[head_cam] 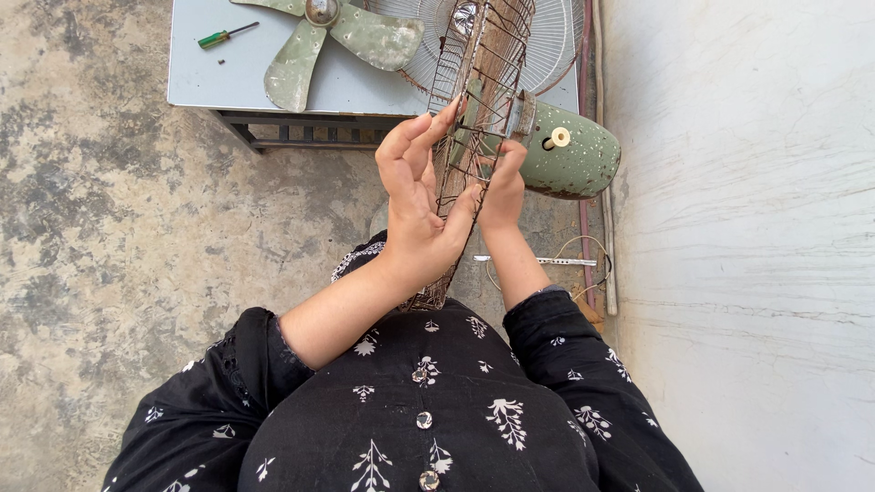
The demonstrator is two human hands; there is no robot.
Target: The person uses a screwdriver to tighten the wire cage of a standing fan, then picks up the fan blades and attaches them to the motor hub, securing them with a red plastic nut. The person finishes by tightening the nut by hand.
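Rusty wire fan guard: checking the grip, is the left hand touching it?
Touching. The head view shows the left hand pressed flat against the rusty wire fan guard, thumb hooked around its edge.

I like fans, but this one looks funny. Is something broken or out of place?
Yes. The fan is in pieces: its green blade lies loose on the grey table, and both hands, left and right, hold the rusty wire guard edge-on against the paint-chipped green motor housing.

No packages, labels, signs or screens here.
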